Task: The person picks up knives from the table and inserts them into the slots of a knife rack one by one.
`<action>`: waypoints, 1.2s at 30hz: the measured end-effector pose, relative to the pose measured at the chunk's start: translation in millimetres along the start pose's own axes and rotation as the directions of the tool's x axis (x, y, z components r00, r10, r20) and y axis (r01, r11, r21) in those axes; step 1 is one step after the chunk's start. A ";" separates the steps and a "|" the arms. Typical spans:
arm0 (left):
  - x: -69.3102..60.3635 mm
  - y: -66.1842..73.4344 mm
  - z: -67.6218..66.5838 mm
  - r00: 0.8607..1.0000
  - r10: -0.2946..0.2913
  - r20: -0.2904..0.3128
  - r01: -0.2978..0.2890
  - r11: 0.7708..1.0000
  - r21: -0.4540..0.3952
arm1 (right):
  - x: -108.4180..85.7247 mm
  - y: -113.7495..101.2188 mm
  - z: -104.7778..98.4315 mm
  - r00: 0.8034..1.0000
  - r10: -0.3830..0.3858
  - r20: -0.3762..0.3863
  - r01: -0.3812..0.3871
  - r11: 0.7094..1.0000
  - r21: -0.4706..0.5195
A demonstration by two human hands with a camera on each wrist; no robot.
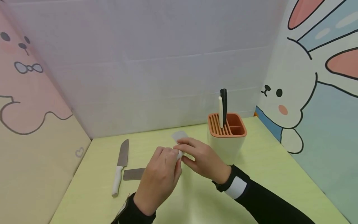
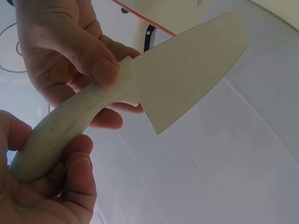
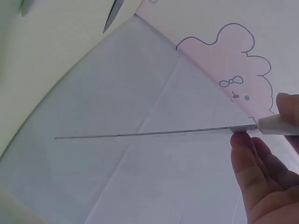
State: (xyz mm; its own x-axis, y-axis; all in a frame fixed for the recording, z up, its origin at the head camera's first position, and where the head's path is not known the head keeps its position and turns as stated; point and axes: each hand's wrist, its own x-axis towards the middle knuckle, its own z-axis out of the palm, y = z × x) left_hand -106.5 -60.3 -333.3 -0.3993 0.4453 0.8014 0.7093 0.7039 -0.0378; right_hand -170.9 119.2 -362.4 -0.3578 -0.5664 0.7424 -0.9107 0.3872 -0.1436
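A white-handled kitchen knife is held up above the table in both hands. Its broad blade points away from me in the head view, and the right wrist view catches the blade edge-on. My left hand grips the rear of the handle, fingers curled round it. Near the blade end of the handle, my right hand pinches it, its thumb lying on the handle in the left wrist view. The fingers hide most of the handle from the head camera.
Another white-handled knife lies at the table's left. Beside it is a rectangular blade, partly hidden by my left hand. A white knife block with an orange slotted top stands back right, holding a black and a white handle. Printed walls enclose the table.
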 end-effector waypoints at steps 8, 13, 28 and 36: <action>4.4 1.5 5.9 0.999 0.037 -0.020 -0.038 0.999 -0.005 | -4.3 2.9 -3.6 0.999 -0.011 0.038 0.013 0.999 -0.032; 6.1 -0.1 8.7 0.997 0.036 -0.070 -0.038 0.999 -0.023 | -5.5 5.6 -5.1 0.999 -0.032 0.032 0.033 0.999 -0.025; 9.2 6.3 23.8 0.941 0.025 -0.337 -0.060 0.994 -0.092 | 6.1 29.0 -73.3 0.947 0.243 -0.208 -0.210 0.963 0.169; 6.0 7.6 43.3 0.960 -0.008 -0.281 -0.022 0.994 -0.104 | 14.0 29.1 -129.5 0.891 0.306 -0.336 -0.257 0.949 0.183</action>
State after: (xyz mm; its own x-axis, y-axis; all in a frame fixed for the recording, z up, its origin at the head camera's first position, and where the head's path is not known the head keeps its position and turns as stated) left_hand -128.7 -28.4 -354.6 -0.2260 0.2660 0.9371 0.7743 0.6328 0.0071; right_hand -175.8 216.8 -271.4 -0.5279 -0.1418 0.8374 -0.8101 0.3800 -0.4464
